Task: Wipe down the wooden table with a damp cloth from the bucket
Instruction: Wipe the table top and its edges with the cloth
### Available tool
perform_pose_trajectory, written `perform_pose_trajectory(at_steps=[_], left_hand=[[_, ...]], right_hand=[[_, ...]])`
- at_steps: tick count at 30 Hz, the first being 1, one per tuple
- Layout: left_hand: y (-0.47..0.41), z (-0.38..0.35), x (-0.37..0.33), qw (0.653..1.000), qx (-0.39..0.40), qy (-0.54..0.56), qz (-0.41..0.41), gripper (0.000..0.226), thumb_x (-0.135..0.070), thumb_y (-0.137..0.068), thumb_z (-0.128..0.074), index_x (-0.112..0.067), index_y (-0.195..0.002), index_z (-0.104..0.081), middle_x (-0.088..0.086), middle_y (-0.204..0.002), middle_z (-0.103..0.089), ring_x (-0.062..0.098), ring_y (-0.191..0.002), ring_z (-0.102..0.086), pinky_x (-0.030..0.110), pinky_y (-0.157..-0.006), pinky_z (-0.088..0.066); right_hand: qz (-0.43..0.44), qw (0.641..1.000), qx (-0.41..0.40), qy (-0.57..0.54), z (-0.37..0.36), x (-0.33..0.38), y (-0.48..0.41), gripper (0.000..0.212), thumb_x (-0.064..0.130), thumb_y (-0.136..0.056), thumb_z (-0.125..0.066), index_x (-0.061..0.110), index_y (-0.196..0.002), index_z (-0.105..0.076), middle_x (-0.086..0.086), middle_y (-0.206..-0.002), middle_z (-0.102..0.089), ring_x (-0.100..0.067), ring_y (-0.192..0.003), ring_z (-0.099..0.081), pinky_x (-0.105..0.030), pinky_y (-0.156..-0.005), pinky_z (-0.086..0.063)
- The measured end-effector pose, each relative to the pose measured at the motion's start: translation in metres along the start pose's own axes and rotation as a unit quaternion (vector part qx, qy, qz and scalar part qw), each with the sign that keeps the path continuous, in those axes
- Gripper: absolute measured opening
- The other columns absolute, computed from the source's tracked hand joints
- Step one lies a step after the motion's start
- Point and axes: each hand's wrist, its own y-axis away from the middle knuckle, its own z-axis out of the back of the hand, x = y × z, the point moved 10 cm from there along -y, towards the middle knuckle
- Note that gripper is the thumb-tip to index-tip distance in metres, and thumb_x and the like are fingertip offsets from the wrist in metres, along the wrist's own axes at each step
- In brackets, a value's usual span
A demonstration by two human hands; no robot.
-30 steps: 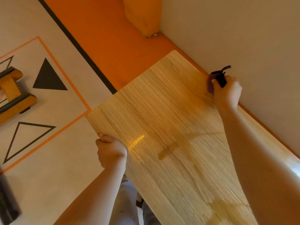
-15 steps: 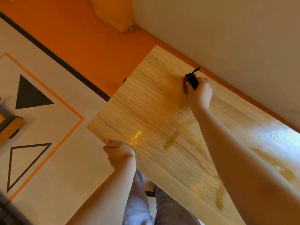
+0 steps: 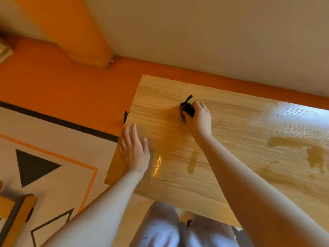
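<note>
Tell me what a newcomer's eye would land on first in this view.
First the right hand, closed on a small dark cloth and pressed to the wooden table near its far left corner. Next the left hand, flat and open at the table's left edge. Then the wet streaks shining on the right part of the tabletop, against the bright orange floor.

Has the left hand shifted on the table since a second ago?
Yes. The left hand was gripping the table's near edge; now it lies open and flat on top, further in toward the wall-side corner.
</note>
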Motion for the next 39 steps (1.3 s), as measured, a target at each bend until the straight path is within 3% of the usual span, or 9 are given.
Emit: perform_pose_trajectory(at_steps=[4, 10, 19, 27, 30, 33, 39], left_hand=[[-0.036, -0.034, -0.034, 0.994, 0.04, -0.038, -0.097, 0.054, -0.033, -0.095, -0.033, -0.013, -0.146, -0.033, 0.01, -0.152, -0.031, 0.033, -0.137, -0.03, 0.051, -0.109, -0.028], [-0.038, -0.034, -0.03, 0.995, -0.004, -0.018, -0.095, 0.052, -0.034, -0.093, -0.035, -0.019, -0.142, -0.041, 0.002, -0.151, -0.036, 0.026, -0.14, -0.028, 0.048, -0.112, -0.024], [-0.04, -0.036, -0.028, 0.994, -0.012, -0.053, -0.099, 0.051, -0.035, -0.094, -0.035, -0.018, -0.142, -0.042, 0.004, -0.151, -0.036, 0.025, -0.142, -0.026, 0.047, -0.113, -0.022], [-0.038, -0.033, -0.031, 0.995, -0.02, -0.025, -0.095, 0.053, -0.033, -0.092, -0.036, -0.017, -0.142, -0.043, 0.006, -0.15, -0.037, 0.026, -0.142, -0.024, 0.047, -0.111, -0.019], [-0.039, -0.03, -0.031, 0.995, -0.03, -0.017, -0.099, 0.052, -0.033, -0.092, -0.037, -0.016, -0.14, -0.045, 0.007, -0.149, -0.039, 0.027, -0.141, -0.026, 0.046, -0.11, -0.02], [-0.038, -0.029, -0.031, 0.995, -0.029, -0.017, -0.097, 0.052, -0.033, -0.091, -0.037, -0.015, -0.14, -0.046, 0.007, -0.148, -0.04, 0.026, -0.141, -0.027, 0.046, -0.11, -0.02], [-0.038, -0.032, -0.03, 0.994, -0.022, -0.052, -0.095, 0.051, -0.035, -0.092, -0.036, -0.016, -0.139, -0.045, 0.006, -0.148, -0.04, 0.026, -0.14, -0.028, 0.047, -0.109, -0.022]], right_hand=[[0.004, 1.0, -0.001, 0.024, 0.0, -0.004, 0.002, 0.019, 0.017, -0.086, -0.063, 0.006, -0.101, -0.057, -0.01, -0.1, -0.058, -0.028, -0.091, -0.052, -0.033, -0.067, -0.044], [-0.02, 0.999, -0.038, -0.002, 0.003, -0.004, -0.005, 0.016, 0.018, -0.084, -0.064, 0.007, -0.094, -0.06, -0.007, -0.094, -0.059, -0.025, -0.085, -0.053, -0.031, -0.063, -0.041], [0.009, 0.997, -0.08, -0.003, -0.02, 0.052, -0.076, 0.021, 0.02, -0.091, -0.057, 0.004, -0.105, -0.056, -0.01, -0.106, -0.057, -0.025, -0.1, -0.05, -0.028, -0.067, -0.036], [-0.127, 0.97, -0.206, 0.013, 0.098, -0.07, -0.059, 0.022, 0.019, -0.09, -0.058, 0.007, -0.108, -0.06, -0.008, -0.106, -0.058, -0.024, -0.099, -0.053, -0.023, -0.074, -0.034], [-0.168, 0.957, -0.234, 0.019, 0.11, -0.086, -0.047, 0.024, 0.018, -0.09, -0.059, 0.005, -0.109, -0.06, -0.01, -0.108, -0.058, -0.026, -0.102, -0.052, -0.022, -0.076, -0.032], [-0.156, 0.964, -0.215, -0.005, 0.076, -0.055, -0.048, 0.022, 0.017, -0.09, -0.058, 0.005, -0.108, -0.059, -0.008, -0.108, -0.057, -0.025, -0.101, -0.051, -0.022, -0.076, -0.032], [-0.028, 0.995, -0.097, -0.011, -0.022, 0.042, -0.038, 0.021, 0.018, -0.088, -0.059, 0.005, -0.105, -0.059, -0.008, -0.109, -0.056, -0.023, -0.105, -0.047, -0.024, -0.072, -0.032]])
